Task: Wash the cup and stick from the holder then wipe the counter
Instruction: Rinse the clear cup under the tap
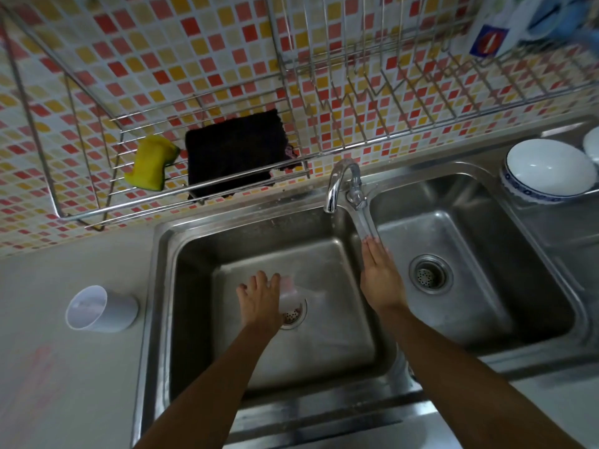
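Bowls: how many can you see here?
2. One white bowl sits on the steel ledge right of the sink; a second bowl, cut off by the frame's right edge, is just behind it. More may lie outside the view.

The left hand [261, 298] reaches into the left basin of the steel sink [162, 251], its grip closed round what looks like a clear cup [293, 294], blurred, just above the drain [291, 315]. The right hand [382, 280] lies flat with fingers straight, fingertips touching the long lever [368, 225] of the tap [337, 184]. A white cup [100, 308] lies on its side on the bench [64, 367], left of the sink. A wire rack [207, 176] on the tiled wall holds a yellow sponge [150, 163] beside a dark cloth [235, 153]. A white bowl [547, 171] sits at the far right.
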A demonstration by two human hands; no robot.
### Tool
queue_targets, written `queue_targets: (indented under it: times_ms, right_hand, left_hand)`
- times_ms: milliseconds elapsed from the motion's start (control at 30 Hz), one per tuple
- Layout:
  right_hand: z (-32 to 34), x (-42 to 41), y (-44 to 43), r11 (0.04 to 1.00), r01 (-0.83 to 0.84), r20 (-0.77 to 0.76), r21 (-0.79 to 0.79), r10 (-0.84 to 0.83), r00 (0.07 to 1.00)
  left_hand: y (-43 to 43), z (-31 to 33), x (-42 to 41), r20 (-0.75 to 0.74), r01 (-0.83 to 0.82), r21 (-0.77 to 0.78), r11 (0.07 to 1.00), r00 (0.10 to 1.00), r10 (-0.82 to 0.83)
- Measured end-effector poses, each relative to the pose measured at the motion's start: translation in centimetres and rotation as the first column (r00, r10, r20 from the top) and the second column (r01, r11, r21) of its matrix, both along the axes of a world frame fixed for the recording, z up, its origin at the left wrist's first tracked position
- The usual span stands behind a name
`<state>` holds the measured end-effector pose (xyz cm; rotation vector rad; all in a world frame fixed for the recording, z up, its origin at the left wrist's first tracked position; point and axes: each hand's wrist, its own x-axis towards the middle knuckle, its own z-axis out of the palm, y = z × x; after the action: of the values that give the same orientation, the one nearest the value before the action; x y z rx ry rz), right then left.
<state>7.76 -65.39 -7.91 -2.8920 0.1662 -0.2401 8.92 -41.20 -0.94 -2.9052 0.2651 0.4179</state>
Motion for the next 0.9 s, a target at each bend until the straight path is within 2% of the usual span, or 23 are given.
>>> queue_targets:
  times_ms: [133, 267, 433, 667, 800, 900]
  right_hand:
    - [0.0, 0.0, 0.0, 1.0, 0.008, -0.022, -0.022, -0.008, 1.0]
    - [-0.4, 0.1, 0.0, 0.998, 0.0, -0.033, -0.058, -0.002, 0.999]
    - [-0.4, 0.1, 0.0, 0.999, -0.011, -0.017, -0.045, 0.01, 1.0]
    - [-0.4, -0.2, -0.1, 1.0, -0.01, -0.016, 0.001, 0.01, 1.0]
    - [-0.1, -0.5, -0.2, 0.998, -0.029, 0.013, 0.052, 0.029, 1.0]
    - [0.5, -2.4, 1.0, 0.983, -0.136, 0.044, 0.126, 0.131, 0.99]
  left_hand:
    - [-0.7, 1.2, -0.1, 0.071, 0.023, 0.101, 0.995, 0.997, -0.03]
    - [-1.1, 1.7, -0.3, 0.194, 0.083, 0.085, 0.993, 0.976, -0.098]
    - [-0.4, 0.9, -0.8, 0.191, 0.146, 0.12, 0.982, 0.967, -0.167]
    - [2.6, -1.1, -2.1, 0.222, 0.083, 0.125, 0.989, 0.969, -0.109]
    - [4.4, -1.5, -3.6, 0.227, 0.02, 0.031, 0.999, 0.974, -0.026]
    - [5.6, -1.3, -4.9, 0.222, -0.074, -0.073, 0.995, 0.971, 0.089]
